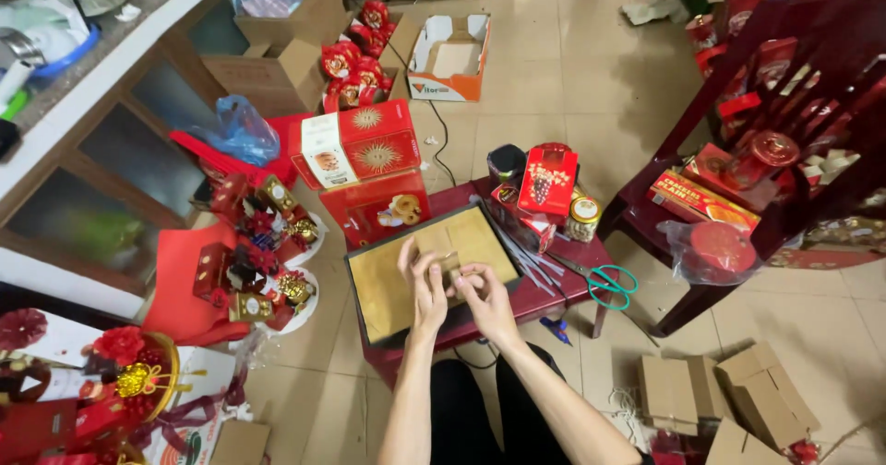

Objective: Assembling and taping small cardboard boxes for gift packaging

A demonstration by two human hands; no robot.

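Left hand (425, 279) and right hand (484, 296) meet over the tray (388, 294), fingers curled round a small tan cardboard piece (449, 264) held between them, both closed on it. Piece is plain brown, flat-sided, partly hidden by the fingers; which way it points and its long axis cannot be told. The tray is rectangular, dark rim, gold-tan inside, long axis running from lower left to upper right, lying on a low dark red table (554, 285). Right of the tray: green-handled scissors (609, 282), a red gift box (548, 181), a jar (583, 218). Left of the tray: decorated gift baskets (268, 253) on beige tiled floor (554, 77).
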